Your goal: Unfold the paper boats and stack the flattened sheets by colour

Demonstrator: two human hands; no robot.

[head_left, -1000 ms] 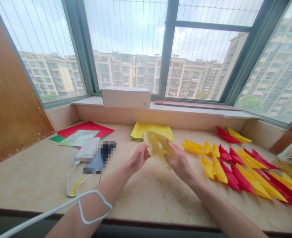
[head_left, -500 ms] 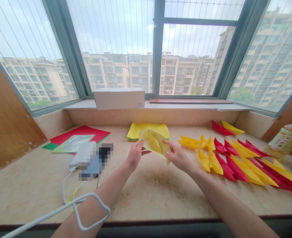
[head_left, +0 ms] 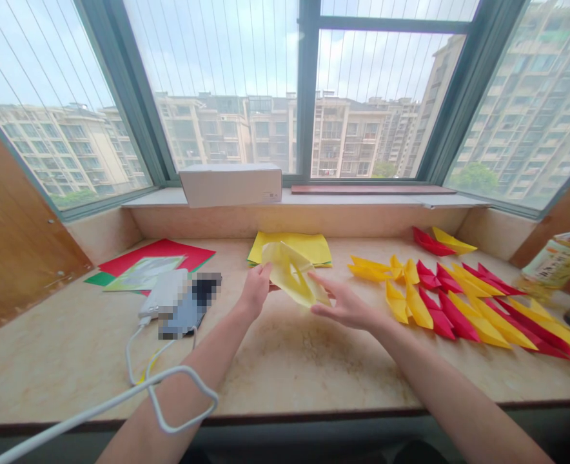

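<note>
A partly folded sheet of pale yellow paper (head_left: 289, 269) is held above the counter, with a gap between its layers near the middle. My left hand (head_left: 256, 289) pinches its left edge, thumb on the near side. At the right end, my right hand (head_left: 343, 301) holds the paper between its parted fingers and thumb; part of the fingers is hidden. Just behind lies a stack of yellow paper (head_left: 302, 243) with green showing at its lower edge. To the right, several folded yellow paper shapes (head_left: 408, 303) and red paper shapes (head_left: 430, 241) lie in rows.
Left on the counter (head_left: 265, 380) are red paper (head_left: 154, 252), a white power bank (head_left: 166, 293) and a blurred-out device (head_left: 191, 309). A white cable (head_left: 86, 409) crosses near my left forearm. A bottle (head_left: 563, 258) stands far right; a white box (head_left: 231, 187) rests on the windowsill.
My right hand's fingers have spread farther apart at the paper's right end. The paper has shifted slightly left and up, along with my left hand. The view has tilted slightly.
</note>
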